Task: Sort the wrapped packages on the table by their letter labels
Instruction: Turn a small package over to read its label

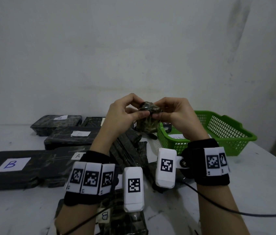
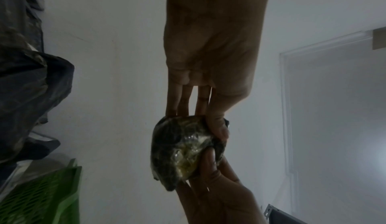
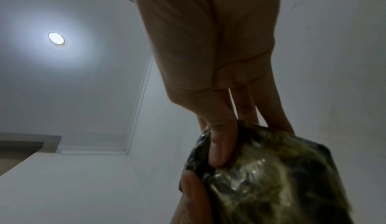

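Observation:
A small dark package [image 1: 148, 118] wrapped in glossy film is held up above the table by both hands. My left hand [image 1: 125, 112] pinches its left side between thumb and fingers. My right hand [image 1: 172, 112] pinches its right side. No label shows on it in any view. In the left wrist view the package [image 2: 183, 148] sits between the two thumbs, and in the right wrist view the package [image 3: 271, 174] fills the lower right. Flat black packages lie on the table: one marked B [image 1: 11, 164] at the near left and one marked A [image 1: 59, 118] at the far left.
A green plastic basket [image 1: 222, 131] stands at the right with a white paper inside. More black packages [image 1: 80, 134] lie in the middle, and one labelled B [image 1: 104, 216] sits near the front edge. A black cable [image 1: 218, 204] runs across the white table to the right.

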`<state>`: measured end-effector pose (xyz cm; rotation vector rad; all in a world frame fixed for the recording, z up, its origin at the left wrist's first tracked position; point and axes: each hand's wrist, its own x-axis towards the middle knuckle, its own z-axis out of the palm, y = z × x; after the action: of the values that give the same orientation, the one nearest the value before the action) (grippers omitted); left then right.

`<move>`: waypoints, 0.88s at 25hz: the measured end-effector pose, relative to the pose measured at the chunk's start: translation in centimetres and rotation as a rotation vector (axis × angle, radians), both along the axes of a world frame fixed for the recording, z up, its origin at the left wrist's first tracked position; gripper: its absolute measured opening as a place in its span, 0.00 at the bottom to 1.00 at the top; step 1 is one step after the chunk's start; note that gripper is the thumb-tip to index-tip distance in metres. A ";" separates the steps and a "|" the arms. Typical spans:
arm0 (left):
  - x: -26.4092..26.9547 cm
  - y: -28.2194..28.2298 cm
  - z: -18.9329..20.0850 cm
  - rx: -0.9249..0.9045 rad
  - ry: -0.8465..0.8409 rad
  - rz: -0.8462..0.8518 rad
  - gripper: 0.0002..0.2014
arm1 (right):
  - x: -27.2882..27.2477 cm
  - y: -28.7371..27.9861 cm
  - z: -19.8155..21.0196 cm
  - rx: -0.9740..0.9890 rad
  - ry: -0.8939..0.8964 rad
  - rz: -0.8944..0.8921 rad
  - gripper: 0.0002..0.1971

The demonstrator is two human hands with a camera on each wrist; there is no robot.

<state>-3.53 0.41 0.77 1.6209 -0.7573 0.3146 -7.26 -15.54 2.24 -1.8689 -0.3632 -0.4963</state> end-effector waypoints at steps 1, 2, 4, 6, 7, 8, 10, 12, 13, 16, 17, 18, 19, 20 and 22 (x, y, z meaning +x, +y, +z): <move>0.1 -0.1 -0.1 -0.002 -0.002 0.015 0.12 | 0.0 0.0 0.0 -0.007 0.005 0.002 0.13; 0.1 -0.1 -0.1 -0.003 -0.002 0.026 0.13 | 0.1 0.0 -0.1 -0.009 0.013 0.006 0.13; 0.3 -0.1 -0.2 -0.009 0.004 0.041 0.14 | 0.2 0.2 -0.2 0.004 0.026 0.022 0.12; 0.5 0.2 -0.3 -0.009 0.022 0.028 0.14 | 0.2 0.3 -0.2 -0.015 0.025 0.044 0.12; 0.5 0.3 -0.2 -0.009 0.029 0.017 0.13 | 0.1 0.3 -0.2 -0.051 0.025 0.056 0.12; 0.4 0.5 -0.2 -0.014 0.035 0.004 0.13 | 0.0 0.3 -0.1 -0.095 0.026 0.067 0.12; 0.3 0.6 -0.1 -0.020 0.056 -0.025 0.11 | -0.1 0.2 0.0 -0.154 0.020 0.071 0.12; 0.3 0.6 0.0 -0.007 0.069 -0.066 0.10 | -0.1 0.4 0.0 -0.136 -0.005 0.045 0.11; 0.3 0.6 -0.1 0.005 0.060 -0.084 0.10 | -0.1 0.4 0.0 -0.126 -0.031 0.025 0.11; 0.4 0.7 -0.2 0.030 -0.004 -0.083 0.10 | 0.0 0.4 0.0 -0.181 -0.124 -0.024 0.15; 0.4 0.7 -0.2 0.032 -0.014 -0.076 0.09 | 0.0 0.4 0.0 -0.198 -0.133 -0.027 0.16; 0.5 0.6 -0.3 0.035 -0.016 -0.072 0.09 | 0.0 0.3 0.0 -0.209 -0.133 -0.028 0.16; 0.6 0.6 -0.3 0.035 -0.014 -0.072 0.10 | 0.0 0.2 -0.1 -0.212 -0.127 -0.023 0.16; 0.7 0.6 -0.3 0.031 -0.011 -0.077 0.10 | 0.0 0.0 -0.1 -0.209 -0.119 -0.018 0.15; 0.6 0.6 -0.3 0.026 0.007 -0.123 0.11 | 0.2 -0.2 -0.2 -0.193 -0.113 -0.020 0.14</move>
<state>-2.94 1.04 0.46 1.5913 -0.8556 0.2115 -7.11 -15.70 2.08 -2.0369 -0.4821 -0.6005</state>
